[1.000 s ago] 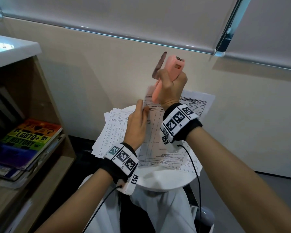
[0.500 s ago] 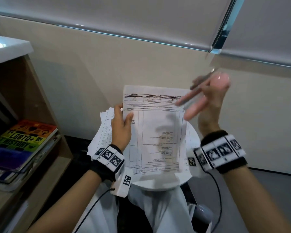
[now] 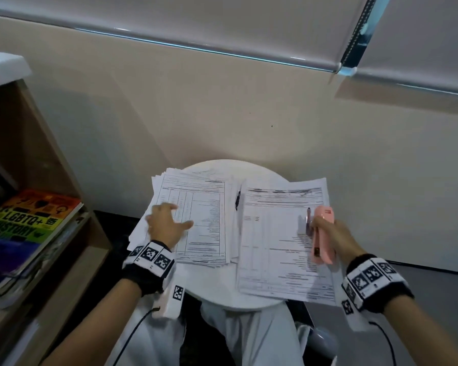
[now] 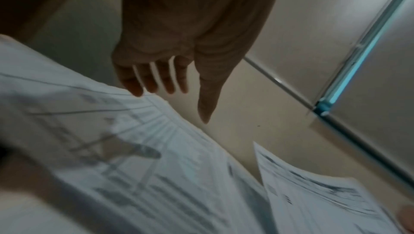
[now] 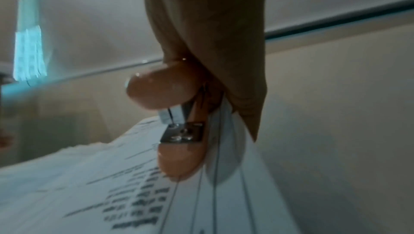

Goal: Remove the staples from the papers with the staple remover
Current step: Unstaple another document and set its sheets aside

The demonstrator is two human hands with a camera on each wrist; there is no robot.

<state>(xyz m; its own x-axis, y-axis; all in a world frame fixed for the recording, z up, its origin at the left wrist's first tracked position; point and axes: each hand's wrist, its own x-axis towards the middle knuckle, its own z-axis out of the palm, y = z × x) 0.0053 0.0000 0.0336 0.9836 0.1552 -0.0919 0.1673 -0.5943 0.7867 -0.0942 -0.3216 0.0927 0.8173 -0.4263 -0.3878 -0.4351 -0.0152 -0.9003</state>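
Observation:
A pink staple remover (image 3: 323,233) with a metal blade sits in my right hand (image 3: 318,226), whose fingers curl round its body above the right-hand printed sheets (image 3: 275,249). In the right wrist view the tool (image 5: 177,96) shows its metal plate, and a sheet's edge (image 5: 226,142) rises against my right hand (image 5: 224,87). My left hand (image 3: 181,215) hovers over or touches the left paper stack (image 3: 204,228) with fingers spread and straight. The left wrist view shows that hand (image 4: 177,85) holding nothing above the stack (image 4: 134,167). No staple is visible.
Both paper piles lie on a small round white table (image 3: 249,299) against a beige wall. A dark pen (image 3: 237,200) lies between the piles. A wooden shelf (image 3: 64,247) with a rainbow-covered book (image 3: 29,220) stands at the left. My lap in white clothes is under the table.
My right hand came down from chest height with the tool to the right-hand sheets. The sheet my left hand held upright now lies flat at the right, and my left hand moved to the left stack.

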